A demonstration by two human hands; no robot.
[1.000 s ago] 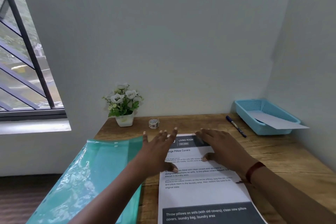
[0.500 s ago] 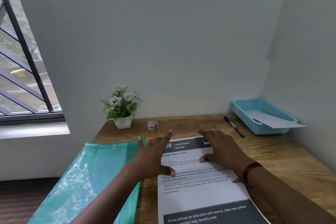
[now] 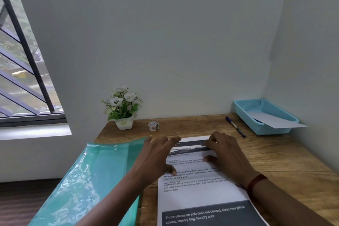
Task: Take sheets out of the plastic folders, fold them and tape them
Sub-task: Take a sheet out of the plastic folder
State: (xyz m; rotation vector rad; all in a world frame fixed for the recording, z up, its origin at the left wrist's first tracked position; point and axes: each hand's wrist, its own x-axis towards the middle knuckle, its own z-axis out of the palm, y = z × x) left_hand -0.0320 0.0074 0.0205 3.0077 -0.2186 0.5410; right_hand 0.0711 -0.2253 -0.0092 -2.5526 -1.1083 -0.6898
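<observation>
A printed white sheet (image 3: pixel 198 192) with dark bands lies on the wooden table (image 3: pixel 275 156) in front of me. Its far edge is lifted and curled back toward me, so a strip of white underside shows. My left hand (image 3: pixel 157 154) grips the far left corner of that edge, fingers curled over it and thumb down on the print. At the far right corner my right hand (image 3: pixel 227 154) holds the edge the same way. A translucent green plastic folder (image 3: pixel 82 180) lies to the left and hangs over the table's left edge. A small tape roll (image 3: pixel 153 125) stands behind the hands.
A blue pen (image 3: pixel 235 126) lies at the back right. Beside it a blue plastic basket (image 3: pixel 260 115) holds a folded white sheet (image 3: pixel 275 122) that sticks out. A potted white flower (image 3: pixel 122 108) stands at the back left by the wall. A barred window is at the left.
Both hands went from lying flat on the sheet to its far edge. Their fingers curled over that edge and lifted it back toward me.
</observation>
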